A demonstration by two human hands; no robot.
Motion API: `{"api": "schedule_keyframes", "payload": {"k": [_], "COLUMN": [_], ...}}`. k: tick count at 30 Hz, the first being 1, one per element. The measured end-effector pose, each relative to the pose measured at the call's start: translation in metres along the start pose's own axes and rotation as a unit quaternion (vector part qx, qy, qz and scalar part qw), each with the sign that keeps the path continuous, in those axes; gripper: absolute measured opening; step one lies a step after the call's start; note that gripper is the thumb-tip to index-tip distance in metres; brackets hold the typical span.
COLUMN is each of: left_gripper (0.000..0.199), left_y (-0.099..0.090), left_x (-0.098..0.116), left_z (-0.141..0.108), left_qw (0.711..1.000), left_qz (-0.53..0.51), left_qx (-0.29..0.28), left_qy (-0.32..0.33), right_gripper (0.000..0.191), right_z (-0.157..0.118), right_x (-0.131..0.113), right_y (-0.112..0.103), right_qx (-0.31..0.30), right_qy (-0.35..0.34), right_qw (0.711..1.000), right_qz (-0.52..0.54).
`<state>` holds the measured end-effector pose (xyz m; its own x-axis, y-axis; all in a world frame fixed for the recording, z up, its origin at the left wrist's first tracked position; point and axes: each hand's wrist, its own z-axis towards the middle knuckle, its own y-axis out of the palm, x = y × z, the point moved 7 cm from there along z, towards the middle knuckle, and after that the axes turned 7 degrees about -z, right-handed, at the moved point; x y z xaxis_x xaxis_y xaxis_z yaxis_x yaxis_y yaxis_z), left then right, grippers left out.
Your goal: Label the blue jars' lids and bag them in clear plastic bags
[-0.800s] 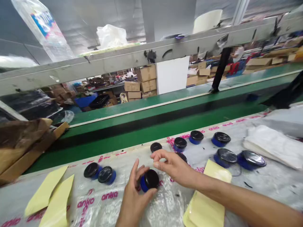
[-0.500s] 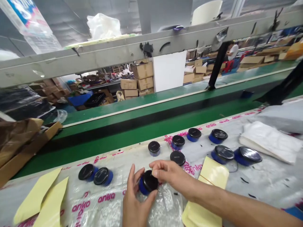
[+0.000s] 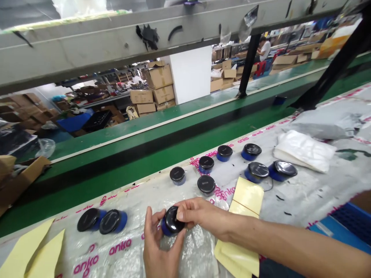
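Observation:
Between my hands is a round blue piece with a glossy black top (image 3: pixel 173 221), tilted, just above the plastic-covered table (image 3: pixel 130 216). The thumb and fingers of my left hand (image 3: pixel 162 247) grip its sides. My right hand (image 3: pixel 199 216) pinches at the right edge of the black top; its fingertips hide whatever they may hold there. Two similar pieces (image 3: pixel 113 221) lie to the left, touching each other. Several more, such as a small upright one (image 3: pixel 177 175) and a larger one (image 3: pixel 283 170), stand behind and to the right.
Yellow sheets lie at the left (image 3: pixel 29 247) and by my right forearm (image 3: pixel 246 197). A folded white cloth or bag (image 3: pixel 304 148) is at the right, above a blue crate (image 3: pixel 342 227). Behind the table runs a green conveyor (image 3: pixel 139 154), with a grey beam (image 3: pixel 101 42) above. Far off, a person (image 3: pixel 263 49) sits.
The view has shifted right and down, so the blue crate shows more. Both hands keep their hold around the piece, whose black top is turned slightly more toward the camera.

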<state>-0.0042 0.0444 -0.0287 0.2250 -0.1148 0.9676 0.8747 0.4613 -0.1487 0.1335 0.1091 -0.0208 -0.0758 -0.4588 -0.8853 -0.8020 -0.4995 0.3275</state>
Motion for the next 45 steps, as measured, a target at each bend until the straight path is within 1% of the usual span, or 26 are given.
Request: {"api": "schedule_keyframes", "payload": {"k": [5, 9, 13, 19, 26, 32, 37, 45], "left_gripper": [0.099, 0.100, 0.099, 0.098, 0.099, 0.098, 0.097, 0.098], "left_y": [-0.001, -0.002, 0.000, 0.001, 0.001, 0.004, 0.003, 0.004], "left_x": [-0.004, -0.004, -0.002, 0.002, 0.005, 0.007, 0.010, 0.015], "left_z": [-0.002, -0.002, -0.001, -0.002, -0.002, -0.001, -0.003, -0.004], "left_qw": [1.000, 1.000, 1.000, 1.000, 1.000, 0.999, 0.999, 0.996], "left_qz": [-0.002, 0.005, 0.001, 0.001, 0.000, -0.004, 0.005, 0.020], "left_qx": [0.001, 0.001, -0.003, -0.003, -0.002, -0.019, -0.011, -0.016], "left_qy": [-0.001, 0.009, 0.021, 0.022, 0.025, 0.046, 0.053, 0.081], "right_gripper": [0.029, 0.023, 0.021, 0.020, 0.016, 0.010, 0.006, 0.004], "right_z": [0.002, 0.003, 0.004, 0.003, -0.002, -0.003, -0.005, -0.007], "right_x": [0.003, 0.002, 0.002, 0.007, 0.008, 0.007, 0.011, 0.010], "right_y": [0.000, 0.000, 0.000, -0.003, -0.004, -0.005, -0.006, -0.007], "right_qx": [-0.003, -0.007, 0.000, 0.038, 0.075, 0.100, 0.119, 0.140], "right_qy": [0.001, -0.018, -0.034, -0.044, -0.078, -0.072, -0.077, -0.076], "right_qw": [1.000, 1.000, 0.999, 0.998, 0.992, 0.987, 0.983, 0.978], "right_qz": [-0.004, -0.009, -0.014, -0.034, -0.068, -0.100, -0.114, -0.132]}}
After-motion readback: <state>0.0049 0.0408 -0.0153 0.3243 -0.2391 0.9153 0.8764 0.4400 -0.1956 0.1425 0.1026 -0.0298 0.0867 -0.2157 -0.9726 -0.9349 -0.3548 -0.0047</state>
